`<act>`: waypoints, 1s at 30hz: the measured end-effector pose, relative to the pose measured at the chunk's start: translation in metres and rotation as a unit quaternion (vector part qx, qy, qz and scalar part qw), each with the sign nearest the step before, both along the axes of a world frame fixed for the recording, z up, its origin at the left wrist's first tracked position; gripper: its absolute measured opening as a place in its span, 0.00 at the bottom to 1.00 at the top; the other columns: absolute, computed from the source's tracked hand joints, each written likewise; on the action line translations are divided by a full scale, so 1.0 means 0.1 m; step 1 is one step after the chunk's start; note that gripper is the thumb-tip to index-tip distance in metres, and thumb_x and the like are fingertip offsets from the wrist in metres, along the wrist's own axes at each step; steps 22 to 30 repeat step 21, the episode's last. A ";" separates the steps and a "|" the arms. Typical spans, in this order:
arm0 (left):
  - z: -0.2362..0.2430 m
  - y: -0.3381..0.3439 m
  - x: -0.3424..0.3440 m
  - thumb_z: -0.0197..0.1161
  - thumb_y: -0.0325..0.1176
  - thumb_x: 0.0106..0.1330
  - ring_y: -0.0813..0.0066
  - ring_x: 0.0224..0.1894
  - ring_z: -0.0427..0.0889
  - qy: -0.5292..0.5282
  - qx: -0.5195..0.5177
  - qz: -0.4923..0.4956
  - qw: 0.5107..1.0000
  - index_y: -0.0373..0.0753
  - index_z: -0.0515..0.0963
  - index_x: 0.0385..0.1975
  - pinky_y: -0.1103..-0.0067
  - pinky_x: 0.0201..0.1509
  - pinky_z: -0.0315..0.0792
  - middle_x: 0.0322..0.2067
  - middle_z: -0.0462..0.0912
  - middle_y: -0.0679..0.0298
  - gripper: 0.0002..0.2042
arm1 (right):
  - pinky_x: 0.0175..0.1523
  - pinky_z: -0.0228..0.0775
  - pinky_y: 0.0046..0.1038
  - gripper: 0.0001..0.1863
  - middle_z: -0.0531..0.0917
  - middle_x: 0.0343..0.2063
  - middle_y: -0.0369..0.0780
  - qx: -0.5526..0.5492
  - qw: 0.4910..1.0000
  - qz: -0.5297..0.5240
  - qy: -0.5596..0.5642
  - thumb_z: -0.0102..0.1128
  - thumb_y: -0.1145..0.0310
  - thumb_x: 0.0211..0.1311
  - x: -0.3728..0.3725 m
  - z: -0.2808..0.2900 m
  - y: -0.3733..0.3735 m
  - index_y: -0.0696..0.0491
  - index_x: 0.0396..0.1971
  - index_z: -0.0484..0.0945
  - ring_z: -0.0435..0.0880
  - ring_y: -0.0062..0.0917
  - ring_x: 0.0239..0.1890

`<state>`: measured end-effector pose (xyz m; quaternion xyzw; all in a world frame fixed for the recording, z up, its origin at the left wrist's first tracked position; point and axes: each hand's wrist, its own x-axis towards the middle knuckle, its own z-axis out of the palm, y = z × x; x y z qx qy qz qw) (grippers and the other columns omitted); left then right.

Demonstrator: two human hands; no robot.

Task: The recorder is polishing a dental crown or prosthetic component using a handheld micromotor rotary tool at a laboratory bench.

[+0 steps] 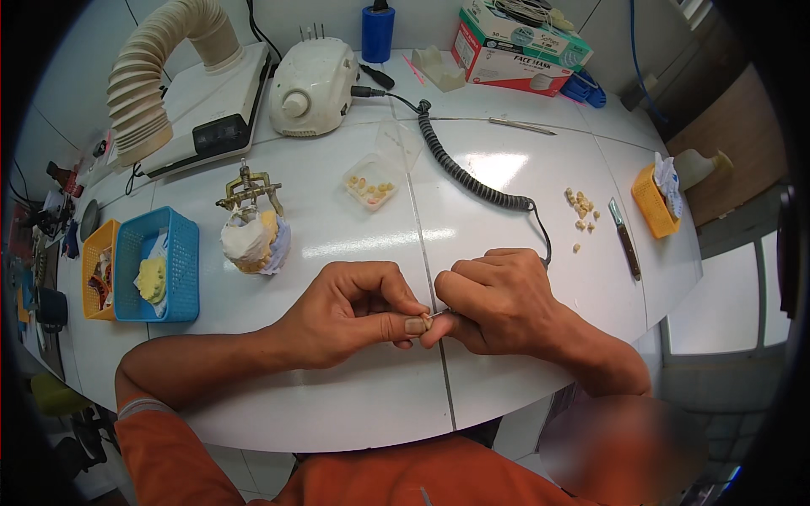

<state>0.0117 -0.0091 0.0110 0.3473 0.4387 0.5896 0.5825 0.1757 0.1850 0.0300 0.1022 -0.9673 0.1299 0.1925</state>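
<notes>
Over the near middle of the white table, my left hand (350, 312) pinches a tiny cream-coloured piece, apparently an artificial tooth (428, 324), between thumb and fingertips. My right hand (502, 304) is closed around a rotary handpiece whose body the fingers mostly hide. Its thin metal bur (441, 313) reaches the tooth at my left fingertips. From behind the right hand a black coiled cord (472, 179) runs back to a white control box (305, 93) with a knob. Both hands meet at the tooth, fingertips almost touching.
Left of centre stands a brass articulator (247, 192) with plaster casts (253, 240). Beyond my hands sits a clear box (369, 202) of teeth. Loose teeth (580, 204) and a knife (625, 240) lie right. Blue basket (177, 305), orange baskets (95, 314) and a hose (135, 110) flank the table.
</notes>
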 end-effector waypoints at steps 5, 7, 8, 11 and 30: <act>0.01 -0.01 -0.02 0.70 0.19 0.71 0.74 0.42 0.89 -0.002 -0.004 0.005 1.000 0.35 0.83 0.39 0.78 0.46 0.87 0.41 0.86 0.58 0.04 | 0.21 0.66 0.30 0.30 0.73 0.13 0.33 -0.007 1.000 0.000 -0.001 0.68 0.35 0.64 -0.03 0.00 -0.01 0.47 0.22 0.72 0.76 0.29 0.13; -0.01 -0.01 -0.03 0.70 0.26 0.74 0.79 0.44 0.89 0.019 0.015 -0.012 1.000 0.35 0.82 0.41 0.79 0.50 0.85 0.41 0.89 0.61 0.04 | 0.22 0.66 0.30 0.30 0.73 0.13 0.33 -0.010 1.000 -0.005 -0.002 0.68 0.36 0.64 -0.01 0.00 0.00 0.47 0.22 0.72 0.76 0.29 0.13; -0.02 0.00 -0.03 0.70 0.26 0.74 0.79 0.44 0.89 0.021 0.015 -0.016 1.000 0.35 0.82 0.41 0.79 0.50 0.85 0.41 0.89 0.61 0.04 | 0.21 0.66 0.31 0.30 0.74 0.13 0.33 -0.010 1.000 -0.008 -0.006 0.67 0.35 0.65 -0.01 0.01 0.01 0.47 0.22 0.73 0.76 0.29 0.13; -0.03 0.01 -0.02 0.69 0.26 0.75 0.78 0.45 0.88 0.040 0.015 -0.012 0.999 0.34 0.80 0.43 0.79 0.50 0.84 0.41 0.88 0.61 0.05 | 0.22 0.67 0.33 0.31 0.77 0.14 0.35 -0.013 0.999 -0.025 -0.027 0.65 0.33 0.67 -0.02 -0.01 0.04 0.49 0.23 0.75 0.78 0.32 0.14; 0.15 0.16 -0.02 0.67 0.29 0.76 0.70 0.44 0.86 0.154 0.093 0.171 0.969 0.40 0.75 0.45 0.78 0.43 0.74 0.41 0.81 0.62 0.07 | 0.26 0.74 0.41 0.34 0.84 0.19 0.41 -0.008 0.983 -0.028 -0.181 0.61 0.31 0.69 0.05 0.05 0.20 0.53 0.30 0.80 0.86 0.42 0.20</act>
